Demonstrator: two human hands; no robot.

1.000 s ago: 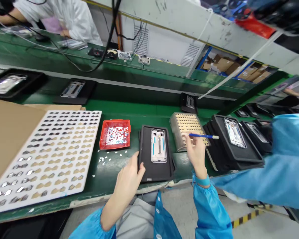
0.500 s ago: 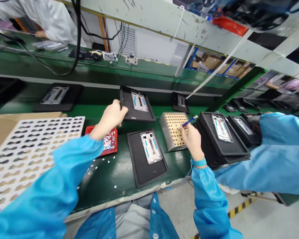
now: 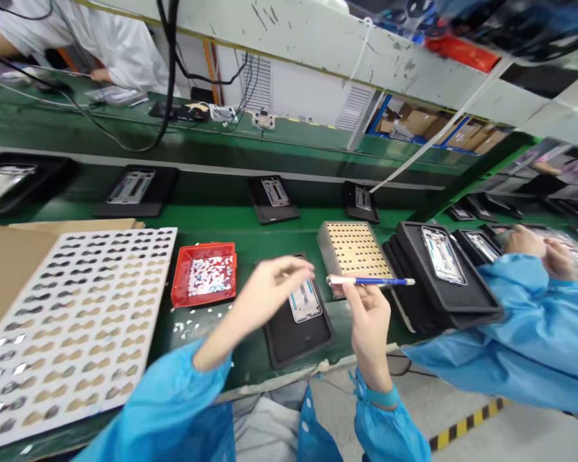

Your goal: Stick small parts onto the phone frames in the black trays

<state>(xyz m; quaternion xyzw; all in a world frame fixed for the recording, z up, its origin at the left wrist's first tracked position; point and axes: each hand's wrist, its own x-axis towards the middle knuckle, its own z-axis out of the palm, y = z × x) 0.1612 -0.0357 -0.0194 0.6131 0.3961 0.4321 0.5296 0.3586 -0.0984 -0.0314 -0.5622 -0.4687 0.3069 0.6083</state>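
Observation:
My left hand (image 3: pixel 274 289) hovers over the near black tray (image 3: pixel 298 341), its fingers curved and thumb apart, with no object visible in it. That tray bears a silver phone frame (image 3: pixel 306 305) with blue strips, partly covered by my hand. My right hand (image 3: pixel 370 314) pinches a blue and white pen-shaped tool (image 3: pixel 376 281), held level in front of the metal block (image 3: pixel 356 247) with rows of small holes. Left of the tray, a red bin (image 3: pixel 205 300) contains many small white and coloured pieces.
A white sheet with rows of cut-outs (image 3: pixel 81 321) fills the left side. Stacked black trays (image 3: pixel 476 296) stand at right, beside a co-worker's blue sleeve (image 3: pixel 525 340). Farther back lie more trays, including one with a phone frame (image 3: pixel 272 208). Loose bits (image 3: pixel 185 324) litter the bench near the bin.
My left hand has let go of the rear tray, which lies farther back, and come over the near tray. My right hand has drawn back from the holed block, turning the tool level.

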